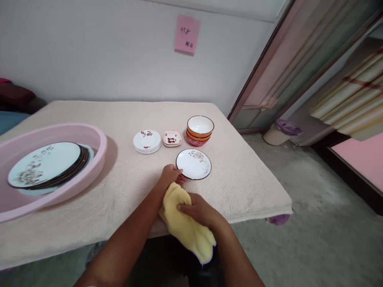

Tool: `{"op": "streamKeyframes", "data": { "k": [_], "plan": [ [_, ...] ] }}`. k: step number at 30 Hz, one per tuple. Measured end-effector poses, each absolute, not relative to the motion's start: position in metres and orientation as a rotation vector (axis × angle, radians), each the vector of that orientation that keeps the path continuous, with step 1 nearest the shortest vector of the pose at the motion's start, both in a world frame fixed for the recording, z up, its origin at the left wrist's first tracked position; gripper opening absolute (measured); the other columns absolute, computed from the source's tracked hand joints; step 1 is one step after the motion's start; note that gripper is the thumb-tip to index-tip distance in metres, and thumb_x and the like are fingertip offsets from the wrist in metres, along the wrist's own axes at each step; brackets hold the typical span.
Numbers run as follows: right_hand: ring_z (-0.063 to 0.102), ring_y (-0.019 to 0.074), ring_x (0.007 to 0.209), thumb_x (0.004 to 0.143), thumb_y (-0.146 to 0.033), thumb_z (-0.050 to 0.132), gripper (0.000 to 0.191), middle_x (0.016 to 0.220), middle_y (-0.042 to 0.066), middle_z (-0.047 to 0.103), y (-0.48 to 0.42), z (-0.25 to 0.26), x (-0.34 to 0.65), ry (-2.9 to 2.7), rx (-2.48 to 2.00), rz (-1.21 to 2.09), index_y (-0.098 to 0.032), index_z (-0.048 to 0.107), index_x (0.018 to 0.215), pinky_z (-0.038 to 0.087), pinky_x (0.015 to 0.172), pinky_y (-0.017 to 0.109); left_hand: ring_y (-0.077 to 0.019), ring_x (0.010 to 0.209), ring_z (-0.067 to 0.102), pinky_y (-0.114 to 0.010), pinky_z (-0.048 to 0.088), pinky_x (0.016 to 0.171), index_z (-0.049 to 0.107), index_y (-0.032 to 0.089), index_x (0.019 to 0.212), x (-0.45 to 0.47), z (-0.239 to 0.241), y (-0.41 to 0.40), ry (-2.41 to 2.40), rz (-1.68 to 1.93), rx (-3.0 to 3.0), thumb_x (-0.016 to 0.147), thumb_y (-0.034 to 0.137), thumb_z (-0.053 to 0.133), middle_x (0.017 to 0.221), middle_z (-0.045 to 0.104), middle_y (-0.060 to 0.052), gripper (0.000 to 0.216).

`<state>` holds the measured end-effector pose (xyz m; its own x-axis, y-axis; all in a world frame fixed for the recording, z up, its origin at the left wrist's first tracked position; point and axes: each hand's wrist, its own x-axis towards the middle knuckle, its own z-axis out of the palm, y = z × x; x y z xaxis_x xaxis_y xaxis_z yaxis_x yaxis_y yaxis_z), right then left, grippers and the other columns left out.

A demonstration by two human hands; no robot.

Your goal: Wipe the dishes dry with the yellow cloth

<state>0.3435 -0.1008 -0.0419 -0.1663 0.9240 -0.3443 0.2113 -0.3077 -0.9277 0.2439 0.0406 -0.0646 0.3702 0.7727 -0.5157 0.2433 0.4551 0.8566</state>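
Note:
My left hand (172, 175) grips the near-left rim of a white plate (193, 165) with a dark edge and a brown flower print. The plate is low over the cloth-covered table; I cannot tell whether it rests on it. In my right hand (199, 209) is a yellow cloth (182, 223) that hangs down past the table's front edge, its upper end close by my left wrist. Just behind the plate stand stacked bowls (200, 129), orange outside above a red one. Left of these are small square dishes (172, 138) and a stack of white plates (147, 140) with red flowers.
A large pink basin (100, 145) at the left holds a pile of dark-rimmed oval plates (48, 161). The beige table cover (245, 175) ends at the right and front. A pink note (187, 34) is on the wall. A bin (277, 133) stands on the floor at right.

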Motion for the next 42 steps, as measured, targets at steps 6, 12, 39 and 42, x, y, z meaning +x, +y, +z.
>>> {"op": "streamKeyframes", "data": {
  "k": [6, 12, 39, 42],
  "plan": [
    [0.063, 0.023, 0.082, 0.077, -0.034, 0.06, 0.025, 0.093, 0.007, 0.07, -0.099, -0.044, 0.345, -1.371, -1.592, 1.507, -0.018, 0.068, 0.093, 0.048, 0.068, 0.031, -0.0137, 0.049, 0.063, -0.022, 0.048, 0.047, 0.049, 0.014, 0.074, 0.259, -0.064, 0.038, 1.136, 0.384, 1.166, 0.081, 0.025, 0.057, 0.063, 0.066, -0.006, 0.015],
    [0.063, 0.0221, 0.085, 0.077, -0.035, 0.06, 0.027, 0.096, 0.007, 0.069, -0.098, -0.043, 0.345, -1.383, -1.618, 1.539, -0.016, 0.067, 0.095, 0.048, 0.071, 0.031, -0.0104, 0.041, 0.057, -0.019, 0.04, 0.039, 0.051, 0.014, 0.07, 0.263, -0.063, 0.034, 1.113, 0.369, 1.338, 0.083, 0.032, 0.052, 0.063, 0.063, -0.003, 0.022],
    [0.07, 0.027, 0.08, 0.072, -0.034, 0.066, 0.041, 0.086, 0.011, 0.073, -0.042, -0.022, 0.249, -0.389, -1.261, 1.755, -0.012, 0.064, 0.107, 0.055, 0.072, 0.037, -0.0091, 0.051, 0.044, -0.021, 0.033, 0.051, 0.047, 0.018, 0.061, 0.076, -0.019, -0.01, 1.275, 1.156, 1.664, 0.084, 0.042, 0.05, 0.053, 0.049, 0.004, 0.034],
    [0.07, 0.0268, 0.082, 0.075, -0.036, 0.062, 0.042, 0.083, 0.012, 0.073, -0.034, -0.023, 0.238, -0.26, -1.238, 1.84, -0.011, 0.064, 0.108, 0.056, 0.075, 0.036, -0.0085, 0.052, 0.04, -0.022, 0.03, 0.051, 0.049, 0.017, 0.063, 0.071, -0.019, -0.012, 1.26, 1.126, 1.751, 0.084, 0.04, 0.05, 0.054, 0.045, 0.005, 0.031]
  ]
}}
